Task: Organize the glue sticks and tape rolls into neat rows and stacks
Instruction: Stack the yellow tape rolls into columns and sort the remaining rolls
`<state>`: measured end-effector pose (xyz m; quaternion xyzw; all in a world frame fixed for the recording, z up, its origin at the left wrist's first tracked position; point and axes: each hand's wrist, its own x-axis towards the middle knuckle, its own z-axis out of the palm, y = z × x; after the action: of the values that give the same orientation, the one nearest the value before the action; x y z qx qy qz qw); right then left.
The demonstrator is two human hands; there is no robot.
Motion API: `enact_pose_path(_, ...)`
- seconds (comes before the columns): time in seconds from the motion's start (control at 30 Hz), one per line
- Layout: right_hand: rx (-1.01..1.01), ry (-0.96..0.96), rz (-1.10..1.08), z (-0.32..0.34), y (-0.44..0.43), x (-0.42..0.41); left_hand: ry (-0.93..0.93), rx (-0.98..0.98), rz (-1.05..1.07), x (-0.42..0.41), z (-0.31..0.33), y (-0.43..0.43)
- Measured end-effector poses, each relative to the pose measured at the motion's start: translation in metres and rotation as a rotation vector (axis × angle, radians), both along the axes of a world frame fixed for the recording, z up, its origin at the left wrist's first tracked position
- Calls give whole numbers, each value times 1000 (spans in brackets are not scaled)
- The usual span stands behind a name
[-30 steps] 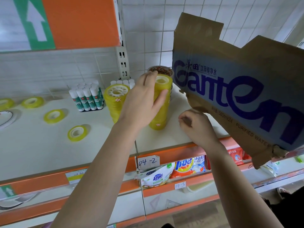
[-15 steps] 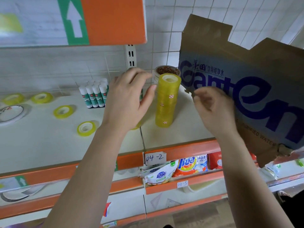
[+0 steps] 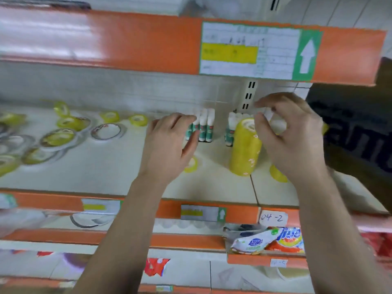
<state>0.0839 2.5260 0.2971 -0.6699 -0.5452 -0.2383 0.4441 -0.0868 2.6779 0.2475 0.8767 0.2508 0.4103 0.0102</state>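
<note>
Your left hand (image 3: 169, 145) hovers over the shelf (image 3: 106, 172) with loose fingers, holding nothing, its fingertips at the glue sticks (image 3: 203, 128). Your right hand (image 3: 294, 136) curls beside the upright yellow tape stack (image 3: 246, 149); blur hides any grip. Loose tape rolls (image 3: 139, 120) lie scattered far left.

shelf tag (image 3: 273, 218) reading 04-2, arrow sign (image 3: 307, 56)

Yellow tape stack (image 3: 246, 147) — orange shelf edge (image 3: 131, 41)
</note>
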Motion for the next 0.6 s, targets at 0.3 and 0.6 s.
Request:
enact_pose_path(0.3,-72,105,216,-40,142,-104,76,-131,152,-122,-34,92)
enact_pose_path(0.6,-250,177,315,-77,258,-198,103,-169,271,-224,-60,180)
